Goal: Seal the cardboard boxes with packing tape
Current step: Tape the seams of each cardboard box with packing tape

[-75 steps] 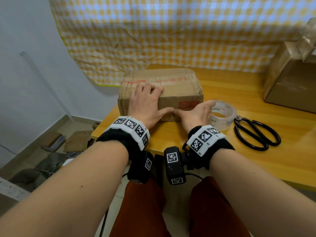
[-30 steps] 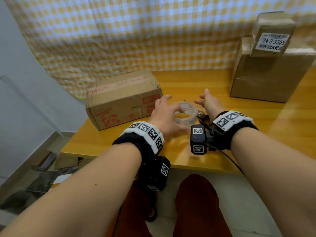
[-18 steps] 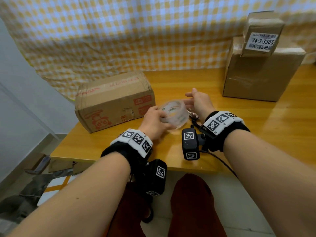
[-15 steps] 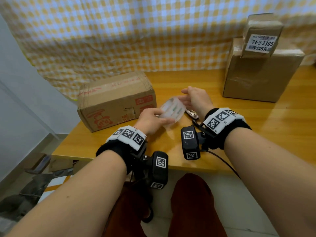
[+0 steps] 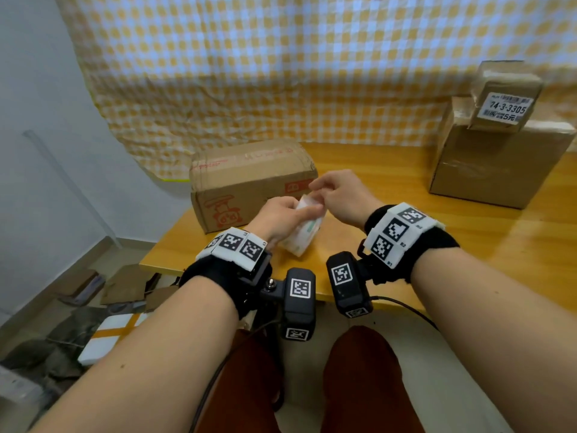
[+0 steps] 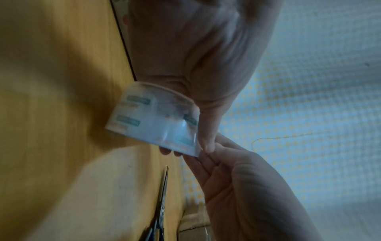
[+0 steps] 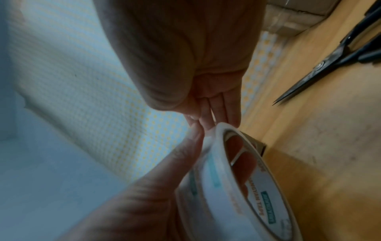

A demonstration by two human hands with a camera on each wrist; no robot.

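Two hands, both raised over the near edge of the table (image 5: 468,245) in front of the printed cardboard box (image 5: 249,179). Left hand (image 5: 279,218): fingers hooked through the core of the tape roll (image 5: 304,234), thumb on its outer face, holding it on edge, clear of the tabletop. Right hand (image 5: 338,195): fingertips (image 7: 203,122) gathered at the roll's upper rim, picking at the outer layer; no free tape end is visible yet. Change noted: a moment ago the roll lay flat on the table right of the box, and before that both palms pressed on the box itself; the roll is now lifted and tilted. Judgement: flattening is over, and finding the tape end is the step in hand. Scissors (image 7: 329,62): closed, lying right of the box beyond the hands, untouched. Large box (image 5: 496,160) with a small labelled box (image 5: 505,101) on top: far right of the printed box. Checked cloth (image 5: 281,73): hanging behind it.
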